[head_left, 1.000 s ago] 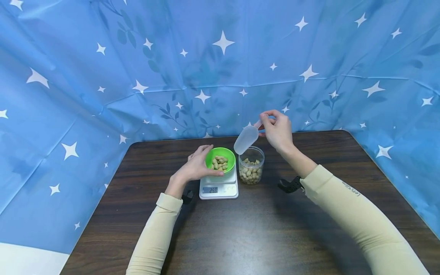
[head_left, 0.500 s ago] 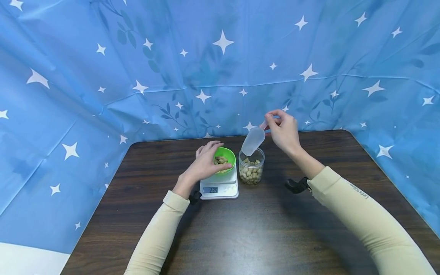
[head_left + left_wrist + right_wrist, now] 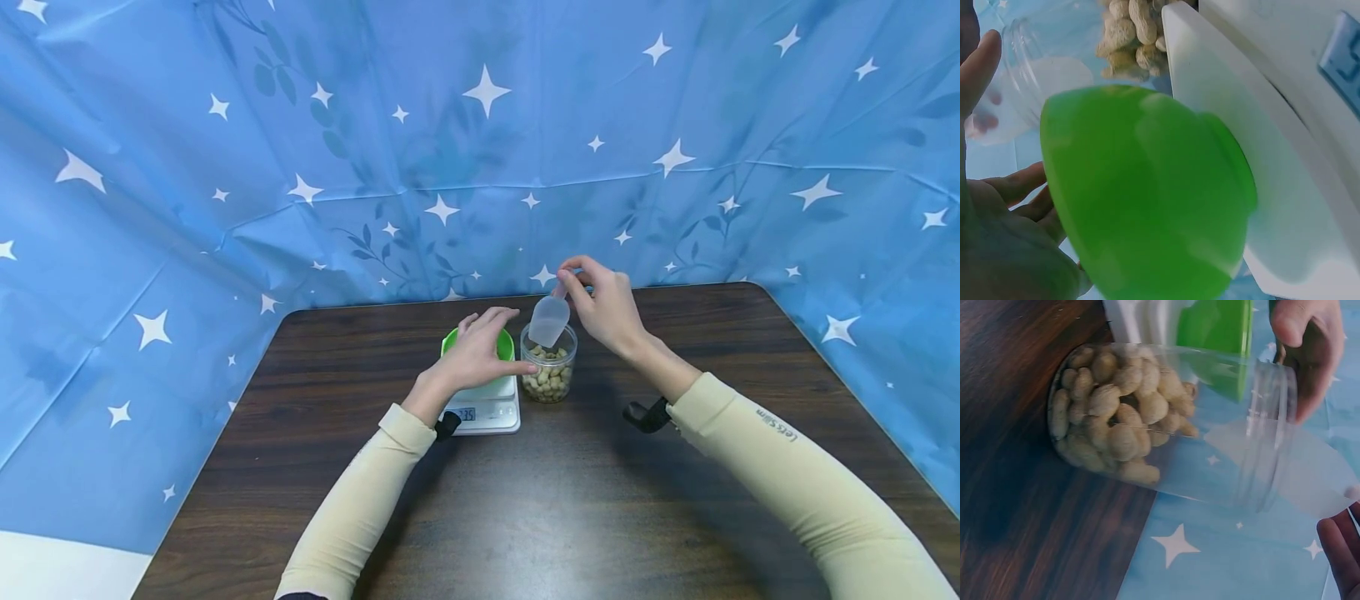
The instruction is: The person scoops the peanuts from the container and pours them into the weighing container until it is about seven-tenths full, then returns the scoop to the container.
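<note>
A translucent scoop (image 3: 549,322) dips into the mouth of a clear jar (image 3: 527,354), which holds peanuts (image 3: 1124,419) in their shells. My right hand (image 3: 609,310) pinches the scoop by its handle. Spread over the green bowl (image 3: 1147,194), my left hand (image 3: 478,354) has its thumb stretched toward the jar's rim; whether it touches the jar I cannot tell. The bowl stands on a white kitchen scale (image 3: 491,417), its display partly covered by my left wrist. What lies in the bowl is hidden behind that hand.
The dark wooden table (image 3: 525,517) carries the scale and jar side by side near its back edge. Directly behind that edge hangs a blue curtain (image 3: 420,125) with white stars.
My left hand has moved right, from beside the bowl to over it, toward the jar. After shifting slightly right, the scoop has come down into the jar. The scale's reading has dropped.
</note>
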`<act>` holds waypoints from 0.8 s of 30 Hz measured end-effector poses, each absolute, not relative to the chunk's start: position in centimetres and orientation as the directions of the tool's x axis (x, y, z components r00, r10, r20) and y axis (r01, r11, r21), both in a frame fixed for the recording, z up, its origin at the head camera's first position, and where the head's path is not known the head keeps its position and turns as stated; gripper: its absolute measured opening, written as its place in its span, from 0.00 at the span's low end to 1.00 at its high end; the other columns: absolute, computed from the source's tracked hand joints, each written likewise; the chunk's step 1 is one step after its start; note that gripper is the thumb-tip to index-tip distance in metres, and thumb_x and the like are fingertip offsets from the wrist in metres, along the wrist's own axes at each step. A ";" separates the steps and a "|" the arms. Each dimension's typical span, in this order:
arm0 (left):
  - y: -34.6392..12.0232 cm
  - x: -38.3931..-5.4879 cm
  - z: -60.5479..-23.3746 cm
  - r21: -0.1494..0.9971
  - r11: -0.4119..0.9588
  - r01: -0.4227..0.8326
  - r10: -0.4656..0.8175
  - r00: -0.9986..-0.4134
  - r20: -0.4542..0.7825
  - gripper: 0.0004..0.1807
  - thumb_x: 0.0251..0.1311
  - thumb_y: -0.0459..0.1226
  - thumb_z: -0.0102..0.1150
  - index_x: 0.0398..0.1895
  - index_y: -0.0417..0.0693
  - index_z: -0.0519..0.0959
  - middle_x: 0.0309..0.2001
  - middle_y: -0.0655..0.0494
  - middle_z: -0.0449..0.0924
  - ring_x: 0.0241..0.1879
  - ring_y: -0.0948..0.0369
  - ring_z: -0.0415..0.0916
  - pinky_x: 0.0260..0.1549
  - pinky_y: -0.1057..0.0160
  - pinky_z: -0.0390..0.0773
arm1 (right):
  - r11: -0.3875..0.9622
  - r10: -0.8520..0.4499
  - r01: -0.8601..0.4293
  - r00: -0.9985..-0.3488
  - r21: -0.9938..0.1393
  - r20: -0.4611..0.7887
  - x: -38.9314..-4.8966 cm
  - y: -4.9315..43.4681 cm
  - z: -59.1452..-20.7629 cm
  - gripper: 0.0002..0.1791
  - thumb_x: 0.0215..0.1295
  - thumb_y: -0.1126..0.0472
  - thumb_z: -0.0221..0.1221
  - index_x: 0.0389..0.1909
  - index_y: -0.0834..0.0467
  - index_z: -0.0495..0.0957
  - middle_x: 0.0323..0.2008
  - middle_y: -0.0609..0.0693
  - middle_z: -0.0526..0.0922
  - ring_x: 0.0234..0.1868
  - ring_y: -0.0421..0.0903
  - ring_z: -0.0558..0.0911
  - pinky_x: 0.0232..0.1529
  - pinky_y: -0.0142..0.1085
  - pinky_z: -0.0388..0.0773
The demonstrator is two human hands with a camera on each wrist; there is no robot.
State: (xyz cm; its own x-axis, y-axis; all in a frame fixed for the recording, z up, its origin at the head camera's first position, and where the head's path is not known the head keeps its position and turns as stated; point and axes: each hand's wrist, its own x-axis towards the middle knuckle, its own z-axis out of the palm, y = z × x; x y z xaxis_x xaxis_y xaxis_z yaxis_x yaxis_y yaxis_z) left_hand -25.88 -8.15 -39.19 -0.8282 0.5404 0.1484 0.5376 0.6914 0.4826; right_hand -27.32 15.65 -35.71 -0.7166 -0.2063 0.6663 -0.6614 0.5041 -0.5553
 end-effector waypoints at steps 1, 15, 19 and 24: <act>-7.9 -25.9 -39.2 0.480 0.691 0.540 0.546 -0.826 0.143 0.52 0.57 0.60 0.72 0.78 0.45 0.62 0.74 0.49 0.64 0.73 0.53 0.60 0.72 0.38 0.46 | 0.505 -0.223 -0.676 -0.702 -0.536 0.676 -27.3 15.6 -35.9 0.09 0.79 0.61 0.55 0.45 0.62 0.81 0.28 0.51 0.88 0.12 0.41 0.73 0.16 0.30 0.66; -6.0 -26.4 -39.6 0.455 0.697 0.555 0.580 -0.809 0.099 0.52 0.55 0.60 0.73 0.77 0.45 0.63 0.70 0.51 0.70 0.69 0.56 0.66 0.72 0.39 0.47 | 0.509 -0.386 -0.773 -0.599 -0.380 0.702 -27.0 15.0 -38.1 0.04 0.76 0.65 0.59 0.45 0.60 0.81 0.30 0.52 0.85 0.17 0.37 0.71 0.21 0.37 0.68; -5.7 -26.5 -39.7 0.465 0.689 0.557 0.582 -0.806 0.103 0.51 0.55 0.58 0.75 0.76 0.46 0.64 0.67 0.54 0.74 0.66 0.58 0.70 0.72 0.40 0.48 | 0.499 -0.417 -0.779 -0.600 -0.380 0.682 -27.0 15.1 -38.6 0.04 0.77 0.65 0.57 0.45 0.58 0.81 0.31 0.51 0.85 0.18 0.37 0.73 0.22 0.37 0.71; -5.4 -26.6 -39.7 0.473 0.685 0.554 0.583 -0.806 0.100 0.49 0.56 0.56 0.75 0.76 0.46 0.65 0.64 0.55 0.76 0.63 0.59 0.73 0.72 0.41 0.48 | 0.479 -0.431 -0.778 -0.612 -0.407 0.663 -27.2 15.2 -38.9 0.05 0.77 0.66 0.56 0.45 0.58 0.81 0.31 0.51 0.85 0.16 0.36 0.69 0.21 0.36 0.69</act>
State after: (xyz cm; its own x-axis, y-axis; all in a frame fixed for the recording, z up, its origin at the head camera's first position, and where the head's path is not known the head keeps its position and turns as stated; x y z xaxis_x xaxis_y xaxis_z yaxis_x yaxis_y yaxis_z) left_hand -26.59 -5.41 -39.73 -0.8063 0.5830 0.1004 0.5541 0.6850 0.4730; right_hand -27.22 15.18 -38.94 -0.6121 -0.4308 0.6631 -0.7778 0.4790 -0.4069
